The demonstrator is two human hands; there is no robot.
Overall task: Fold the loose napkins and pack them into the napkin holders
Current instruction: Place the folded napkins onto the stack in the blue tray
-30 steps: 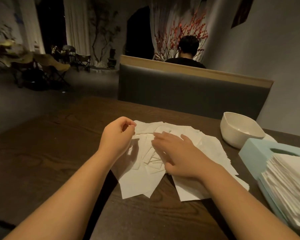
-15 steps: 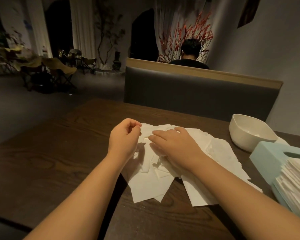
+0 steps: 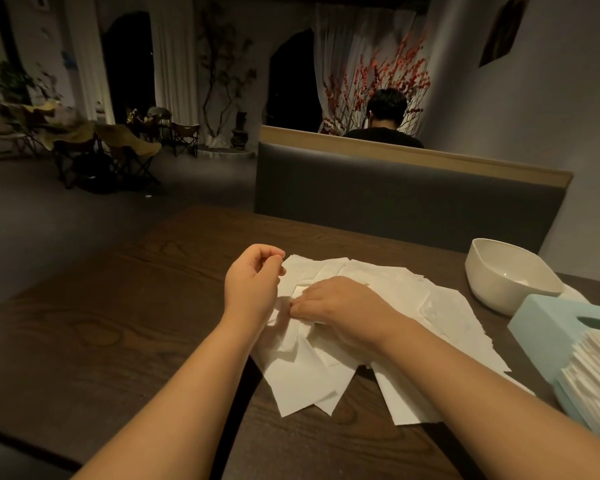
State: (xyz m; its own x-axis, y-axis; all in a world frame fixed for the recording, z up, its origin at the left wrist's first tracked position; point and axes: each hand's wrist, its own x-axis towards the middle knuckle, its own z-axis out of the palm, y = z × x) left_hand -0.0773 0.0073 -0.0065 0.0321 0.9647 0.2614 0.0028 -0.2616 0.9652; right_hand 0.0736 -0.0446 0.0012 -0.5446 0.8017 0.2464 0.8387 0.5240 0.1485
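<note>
Dark wood table (image 3: 94, 327): right hand (image 3: 343, 306) fingers pinch napkins (image 3: 440, 306); left hand (image 3: 252, 285) fingers curled, empty.

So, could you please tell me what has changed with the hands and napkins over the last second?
The right hand drew its fingertips toward the left hand, curling to pinch at a napkin in the loose napkins. The left hand stayed curled at the pile's left edge. The pile, white bowl and blue napkin holder kept their places on the table.
</note>
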